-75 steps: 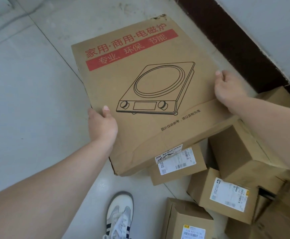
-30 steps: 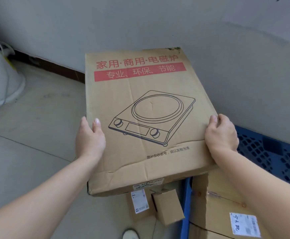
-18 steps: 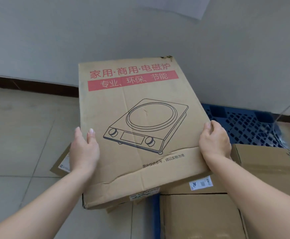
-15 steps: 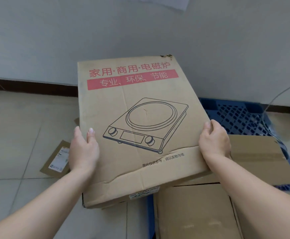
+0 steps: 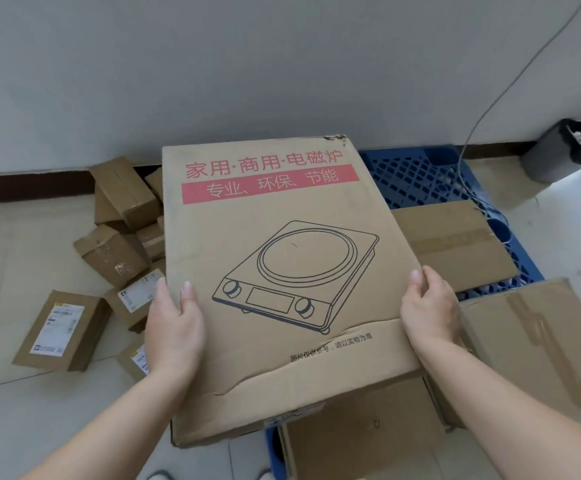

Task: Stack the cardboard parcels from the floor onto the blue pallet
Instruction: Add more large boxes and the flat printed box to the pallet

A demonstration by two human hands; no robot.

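Parcel point(image 5: 275, 271): a broad, flat carton of brown corrugated card. A crease runs across its near end, and its top face carries a red band of print and a line drawing of a hob. It is held between both hands, tilted up at the far end, over the pallet's near left corner.

The left hand point(image 5: 173, 327) grips the left edge, thumb flat on top and fingers point(image 5: 162, 289) curled over the side. The right hand point(image 5: 429, 310) clamps the right edge with its thumb on top; its other fingers are hidden underneath. Both forearms reach forward, bare.

Below the fingers sits a plain taped box point(image 5: 361, 434), and right of the right fingers a larger one point(image 5: 538, 344) with glossy tape strips. Just beyond them lies a flat box point(image 5: 455, 244). All three rest on the blue plastic lattice pallet point(image 5: 417, 178).

Left of the left fingers, small parcels point(image 5: 62, 330) with white labels lie scattered on the pale tiled floor point(image 5: 22, 237). Far right, a grey bin point(image 5: 566, 150) stands against the wall.
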